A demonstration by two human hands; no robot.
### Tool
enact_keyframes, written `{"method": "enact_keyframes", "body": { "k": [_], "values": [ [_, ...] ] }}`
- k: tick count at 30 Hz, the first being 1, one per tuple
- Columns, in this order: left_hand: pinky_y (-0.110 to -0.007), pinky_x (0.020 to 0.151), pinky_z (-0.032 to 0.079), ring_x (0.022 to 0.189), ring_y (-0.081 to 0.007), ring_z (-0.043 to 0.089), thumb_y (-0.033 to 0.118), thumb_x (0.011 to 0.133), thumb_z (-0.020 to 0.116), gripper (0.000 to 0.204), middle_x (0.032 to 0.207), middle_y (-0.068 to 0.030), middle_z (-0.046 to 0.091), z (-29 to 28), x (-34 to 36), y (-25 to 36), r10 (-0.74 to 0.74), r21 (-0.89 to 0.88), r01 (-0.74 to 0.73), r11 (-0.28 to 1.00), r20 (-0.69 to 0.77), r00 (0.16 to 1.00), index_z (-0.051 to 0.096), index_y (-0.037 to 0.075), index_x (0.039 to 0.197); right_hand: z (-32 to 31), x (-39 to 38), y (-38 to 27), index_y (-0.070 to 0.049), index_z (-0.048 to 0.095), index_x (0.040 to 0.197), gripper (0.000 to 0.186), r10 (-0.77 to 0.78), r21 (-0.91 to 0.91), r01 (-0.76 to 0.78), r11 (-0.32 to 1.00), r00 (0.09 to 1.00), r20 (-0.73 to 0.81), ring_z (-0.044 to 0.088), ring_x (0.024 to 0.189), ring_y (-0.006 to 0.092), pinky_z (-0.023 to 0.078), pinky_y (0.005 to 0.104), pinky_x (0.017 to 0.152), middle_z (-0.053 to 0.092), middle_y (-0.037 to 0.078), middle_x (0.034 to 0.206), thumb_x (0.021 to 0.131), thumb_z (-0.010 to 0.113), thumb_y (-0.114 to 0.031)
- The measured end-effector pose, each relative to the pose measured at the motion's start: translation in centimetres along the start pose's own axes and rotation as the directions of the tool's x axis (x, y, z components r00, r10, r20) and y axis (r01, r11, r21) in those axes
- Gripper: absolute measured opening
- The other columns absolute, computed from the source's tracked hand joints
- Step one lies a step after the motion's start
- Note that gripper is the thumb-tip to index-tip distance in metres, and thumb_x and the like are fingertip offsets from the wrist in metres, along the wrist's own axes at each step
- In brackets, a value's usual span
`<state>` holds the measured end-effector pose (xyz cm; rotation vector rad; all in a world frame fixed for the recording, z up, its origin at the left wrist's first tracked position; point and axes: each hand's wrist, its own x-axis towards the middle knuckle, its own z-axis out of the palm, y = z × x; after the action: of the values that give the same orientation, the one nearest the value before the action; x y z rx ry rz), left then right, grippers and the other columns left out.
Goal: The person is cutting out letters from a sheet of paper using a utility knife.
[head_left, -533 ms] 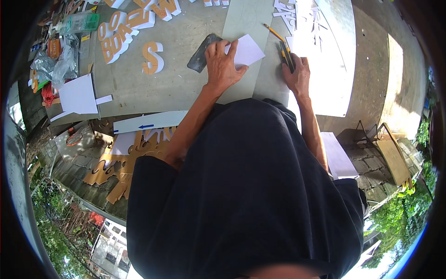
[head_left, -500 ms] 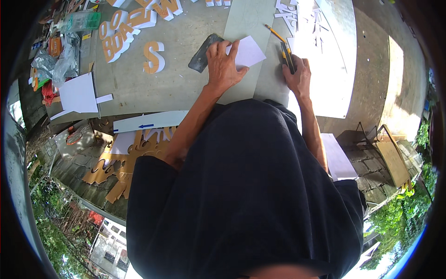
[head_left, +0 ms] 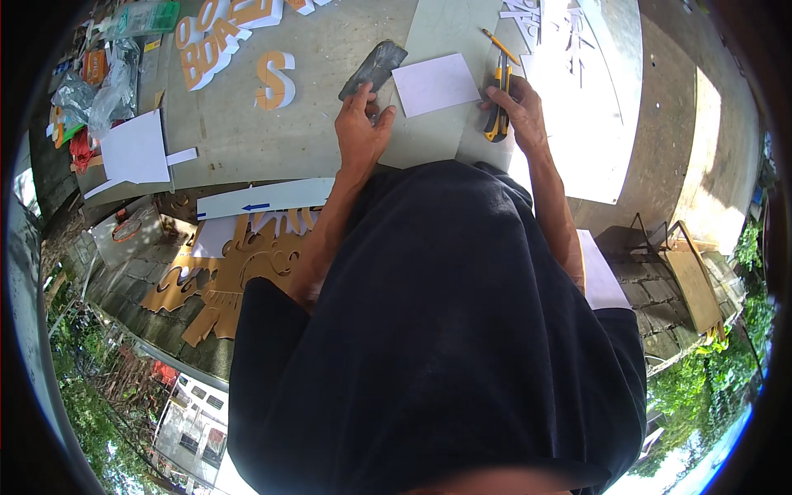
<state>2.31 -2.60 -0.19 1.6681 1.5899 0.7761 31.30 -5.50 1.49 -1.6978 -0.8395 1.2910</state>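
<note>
My right hand is closed around a yellow and black utility knife, which points away from me. A pencil lies just beyond the knife. My left hand has its thumb apart from curled fingers, and the fingertips are at the near end of a dark, worn flat block. Between the hands a white rectangular piece lies flat on the grey worktable. Its right corner comes close to the fingers of my right hand.
Left of the block stands a foam letter S with a tan face; more such letters sit at the back left. Thin white cut pieces lie on a white sheet at right. Plastic bags crowd the left edge.
My left hand has let go of the white piece and drawn back toward me; the piece has turned and lies flat. In my right hand the knife has shifted toward me. The view has moved slightly.
</note>
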Motion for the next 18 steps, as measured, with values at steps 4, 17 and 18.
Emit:
{"method": "enact_keyframes", "body": {
  "k": [4, 17, 18],
  "values": [
    [-0.035, 0.076, 0.059, 0.084, -0.0225, 0.069, 0.012, 0.083, 0.082, 0.055, 0.109, -0.0158, 0.071, 0.6, 0.1, 0.4, -0.042, -0.095, 0.046, 0.994, 0.036, 0.998, 0.063, -0.002, 0.133, 0.2, 0.2, 0.5, 0.011, 0.060, 0.123, 0.058, 0.009, -0.111, -0.003, 0.994, 0.999, 0.053, 0.072, 0.085, 0.0218, 0.051, 0.0311, 0.080, 0.072, 0.016, 0.099, 0.088, 0.076, -0.033],
    [-0.042, 0.096, 0.053, 0.109, -0.0329, 0.065, 0.012, 0.080, 0.082, 0.059, 0.119, -0.0170, 0.070, 0.9, 0.0, 0.8, 0.031, 0.021, -0.033, 0.999, 0.098, 0.995, 0.063, 0.001, 0.134, 1.3, 0.7, -0.2, 0.012, 0.056, 0.127, 0.056, -0.011, -0.088, 0.014, 0.996, 1.000, 0.029, 0.072, 0.087, 0.0224, 0.055, 0.0352, 0.085, 0.074, 0.018, 0.103, 0.091, 0.075, -0.027],
    [-0.043, 0.099, 0.051, 0.115, -0.0343, 0.062, 0.011, 0.079, 0.083, 0.061, 0.128, -0.0180, 0.067, 0.8, 0.0, 0.8, 0.100, 0.066, -0.106, 0.992, 0.088, 0.991, 0.062, 0.002, 0.136, 1.5, 0.7, -0.5, 0.012, 0.056, 0.127, 0.055, -0.016, -0.080, 0.019, 0.997, 0.999, 0.037, 0.072, 0.087, 0.0221, 0.055, 0.0347, 0.084, 0.074, 0.018, 0.102, 0.091, 0.074, -0.026]
  ]
}}
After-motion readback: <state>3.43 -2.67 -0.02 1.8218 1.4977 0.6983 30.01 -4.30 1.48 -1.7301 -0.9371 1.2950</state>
